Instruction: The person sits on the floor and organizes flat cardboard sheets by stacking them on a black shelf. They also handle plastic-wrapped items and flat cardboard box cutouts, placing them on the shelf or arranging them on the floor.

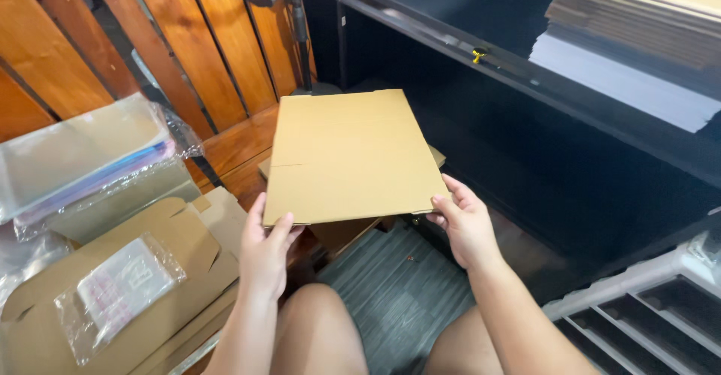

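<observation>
Fingers of the left hand (pixel 264 249) and right hand (pixel 464 222) are closed on the two near corners of a flat, unfolded cardboard box (pixel 349 157), held level above the knees. Left of that box lies another flattened carton (pixel 113 270) bearing a clear plastic bag (pixel 120 288) with pale contents; right of it, a dark shelf (pixel 526 74) carries stacked cardboard sheets (pixel 638 14).

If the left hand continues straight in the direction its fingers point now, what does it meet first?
Probably the flat cardboard sheet itself: the left hand already grips its near corner, fingers pointing up along it. Depth beyond is unclear.
</observation>
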